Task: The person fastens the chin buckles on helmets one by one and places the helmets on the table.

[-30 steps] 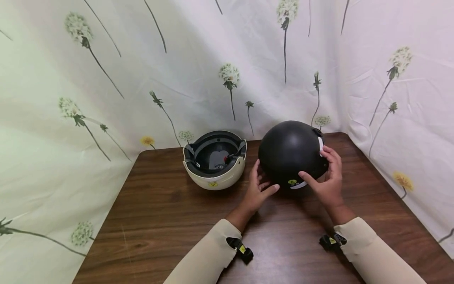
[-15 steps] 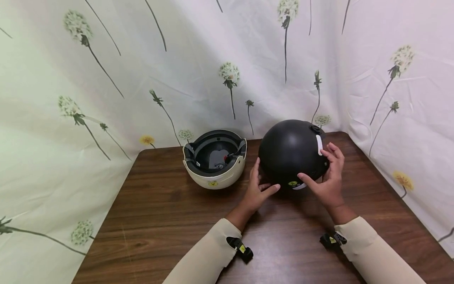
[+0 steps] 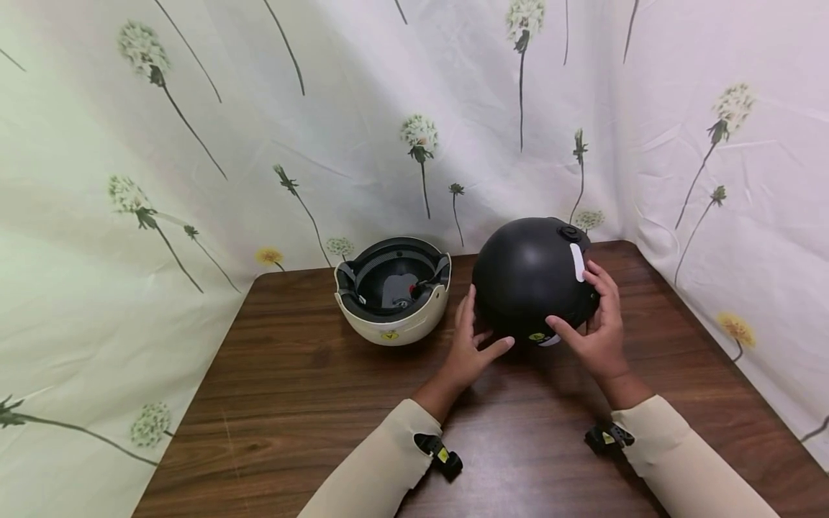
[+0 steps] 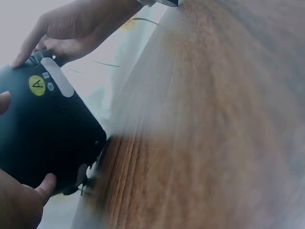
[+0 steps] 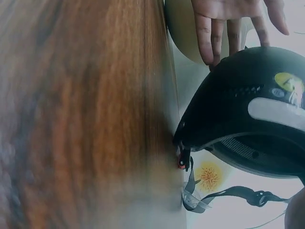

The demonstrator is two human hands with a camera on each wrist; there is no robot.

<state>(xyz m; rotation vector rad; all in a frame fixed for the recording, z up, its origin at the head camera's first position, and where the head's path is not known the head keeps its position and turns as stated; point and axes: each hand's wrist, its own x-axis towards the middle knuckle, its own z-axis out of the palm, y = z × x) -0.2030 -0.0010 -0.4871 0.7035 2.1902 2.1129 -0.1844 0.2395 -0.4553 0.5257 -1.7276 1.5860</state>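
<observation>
A matte black helmet (image 3: pixel 527 277) with a white strip (image 3: pixel 577 262) on its right side stands tilted between both hands at the back right of the table. My right hand (image 3: pixel 604 342) grips its right side, thumb on the near face and fingers bent along the far edge. My left hand (image 3: pixel 468 352) supports the left side; in the right wrist view its straight fingers (image 5: pixel 233 36) meet the shell. A yellow sticker (image 4: pixel 37 85) marks the shell in the left wrist view. The lining and a dangling chin strap (image 5: pixel 245 192) show in the right wrist view.
A cream helmet (image 3: pixel 417 320) lies upside down to the left, its black lining facing up. Both are on a dark wooden table (image 3: pixel 291 403), backed by a dandelion-print cloth (image 3: pixel 350 108). Each wrist wears a black strap with a small device.
The black helmet has turned slightly in the hands: its white strip and round vent have shifted left, and the yellow sticker a little right. The right hand moved slightly; the left stays nearly still.
</observation>
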